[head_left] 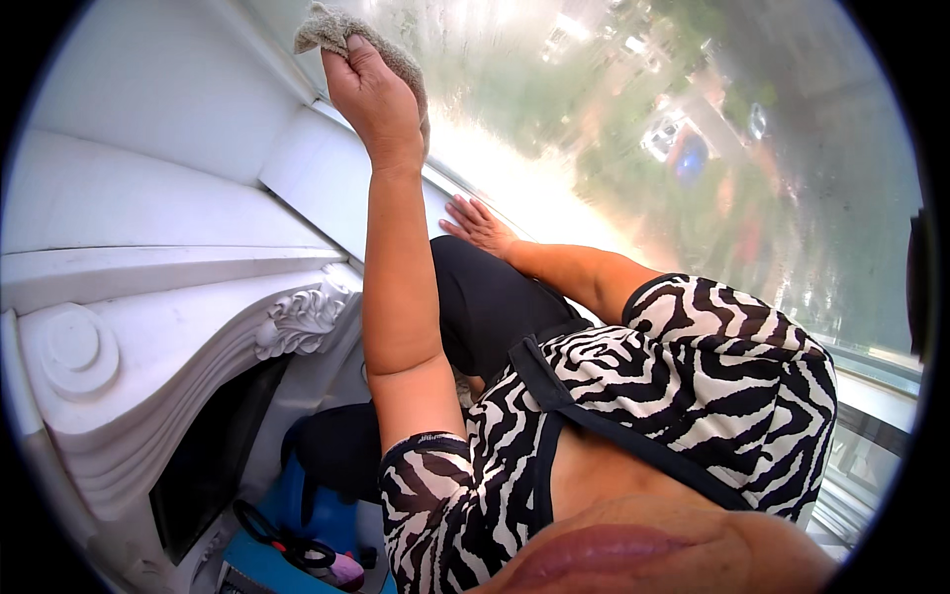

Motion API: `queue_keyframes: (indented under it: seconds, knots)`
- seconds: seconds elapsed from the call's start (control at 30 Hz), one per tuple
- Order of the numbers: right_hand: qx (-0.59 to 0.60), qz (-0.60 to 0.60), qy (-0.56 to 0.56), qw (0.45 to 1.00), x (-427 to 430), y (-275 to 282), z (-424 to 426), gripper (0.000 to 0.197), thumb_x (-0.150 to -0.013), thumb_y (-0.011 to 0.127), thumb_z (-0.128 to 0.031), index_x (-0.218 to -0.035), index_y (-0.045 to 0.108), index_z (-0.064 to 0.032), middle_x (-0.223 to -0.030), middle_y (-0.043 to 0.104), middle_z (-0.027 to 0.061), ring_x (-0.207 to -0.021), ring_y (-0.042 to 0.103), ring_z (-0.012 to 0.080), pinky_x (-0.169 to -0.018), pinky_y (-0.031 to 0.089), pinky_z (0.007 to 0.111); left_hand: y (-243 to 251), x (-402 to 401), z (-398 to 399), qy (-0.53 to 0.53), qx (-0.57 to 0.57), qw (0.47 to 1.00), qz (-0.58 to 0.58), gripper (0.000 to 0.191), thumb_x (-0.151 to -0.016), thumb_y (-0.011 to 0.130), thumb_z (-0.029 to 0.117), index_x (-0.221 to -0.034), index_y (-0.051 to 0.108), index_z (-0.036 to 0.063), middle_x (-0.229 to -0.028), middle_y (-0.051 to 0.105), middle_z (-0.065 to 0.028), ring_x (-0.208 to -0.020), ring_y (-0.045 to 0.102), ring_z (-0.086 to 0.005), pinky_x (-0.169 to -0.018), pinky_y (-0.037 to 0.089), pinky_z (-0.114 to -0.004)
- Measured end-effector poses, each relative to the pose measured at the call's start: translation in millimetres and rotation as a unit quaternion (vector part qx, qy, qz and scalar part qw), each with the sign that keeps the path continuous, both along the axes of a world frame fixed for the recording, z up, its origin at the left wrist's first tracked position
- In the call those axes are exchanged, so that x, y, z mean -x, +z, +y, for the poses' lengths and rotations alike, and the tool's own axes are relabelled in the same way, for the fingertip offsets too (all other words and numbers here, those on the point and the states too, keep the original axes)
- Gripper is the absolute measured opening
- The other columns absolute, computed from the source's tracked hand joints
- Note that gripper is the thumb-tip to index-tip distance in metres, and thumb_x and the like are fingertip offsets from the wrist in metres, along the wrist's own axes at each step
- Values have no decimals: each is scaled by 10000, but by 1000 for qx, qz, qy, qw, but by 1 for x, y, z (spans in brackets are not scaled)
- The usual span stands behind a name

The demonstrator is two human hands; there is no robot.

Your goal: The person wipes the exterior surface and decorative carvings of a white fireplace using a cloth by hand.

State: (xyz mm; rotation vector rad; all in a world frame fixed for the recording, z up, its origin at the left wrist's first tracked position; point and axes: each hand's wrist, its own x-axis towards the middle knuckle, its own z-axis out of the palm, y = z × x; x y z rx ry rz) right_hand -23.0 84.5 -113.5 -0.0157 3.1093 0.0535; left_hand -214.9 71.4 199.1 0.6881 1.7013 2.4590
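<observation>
A greyish-beige terry cloth (404,70) is bunched in my left hand (375,104), which is raised at the far end of my outstretched arm. Cloth and hand are beside the edge of a window pane (512,96); I cannot tell whether the cloth touches the glass. The pane looks streaky, with blurred greenery and buildings beyond it. My right hand (482,226) lies palm down with fingers spread on the white window sill (334,171), close to the glass. It holds nothing. My bent knee in dark trousers (490,304) is just below that hand.
On the left stands a white carved surround (171,349) with scroll and leaf ornament and a dark panel (223,453) beneath. Lower down is a blue object (274,553), bearing a black and pink item (338,564). A white wall (163,89) meets the window frame.
</observation>
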Motion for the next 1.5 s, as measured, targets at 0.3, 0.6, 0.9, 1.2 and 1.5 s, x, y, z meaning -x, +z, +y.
queue_keyframes:
  seconds: [0.3, 0.6, 0.9, 1.2, 1.5]
  knots:
    - [-112, -20, 16, 993, 1, -2, 0, 622, -1015, 273, -417, -1573, 268, -143, -1637, 233, 160, -1544, 75, 364, -1236, 23, 519, -4, -39, 0, -38, -19, 998, 39, 744, -862, 809, 225, -1415, 343, 49, -1245, 470, -33, -1104, 476, -143, -1004, 383, -296]
    - [-107, -35, 21, 993, -1, -3, 0, 614, -1015, 275, -410, -1570, 280, -147, -1634, 241, 164, -1540, 93, 369, -1234, 40, 515, -1, -37, -1, -88, -51, 995, -10, 950, -769, 838, 375, -1444, 266, 27, -1310, 353, -168, -1282, 354, -297, -1116, 284, -425]
    - [-86, -67, 15, 994, 2, 7, 1, 601, -1021, 264, -395, -1575, 269, -162, -1639, 240, 142, -1541, 94, 361, -1233, 45, 513, 2, -37, 0, -77, -35, 996, 4, 967, -761, 839, 367, -1447, 254, 21, -1331, 340, -168, -1285, 347, -293, -1122, 277, -430]
    - [-121, -80, 24, 989, 0, 10, 1, 597, -1021, 261, -384, -1573, 269, -158, -1638, 248, 137, -1542, 106, 349, -1233, 52, 514, 1, -38, 0, -88, -36, 995, -23, 927, -770, 824, 334, -1430, 261, 7, -1315, 352, -165, -1276, 342, -292, -1121, 262, -419]
    - [-115, -48, 20, 992, 1, 7, 1, 600, -1015, 269, -385, -1566, 288, -150, -1627, 274, 147, -1535, 135, 359, -1230, 58, 521, 0, -37, -3, -93, -24, 995, -33, 860, -835, 798, 215, -1487, 249, 98, -1338, 397, -38, -1233, 394, -159, -1102, 285, -338]
